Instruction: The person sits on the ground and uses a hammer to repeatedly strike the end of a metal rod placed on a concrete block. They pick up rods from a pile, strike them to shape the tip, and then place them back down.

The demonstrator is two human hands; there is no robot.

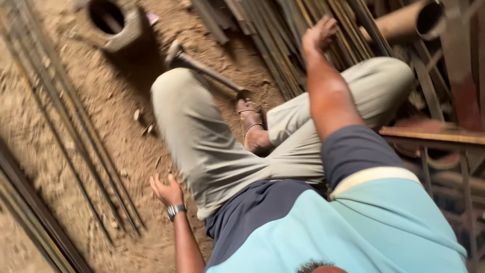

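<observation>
Fingers point(326, 25) of the right hand point(317, 38) curl over metal rods point(283, 45), grip unclear; left hand point(165, 191) loosely open, empty.

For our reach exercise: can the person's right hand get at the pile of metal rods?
Probably yes: the right hand is stretched out right above the metal rods, with nothing visible between them.

Blurred rods point(76, 141), pipe point(414, 20) cut off
</observation>
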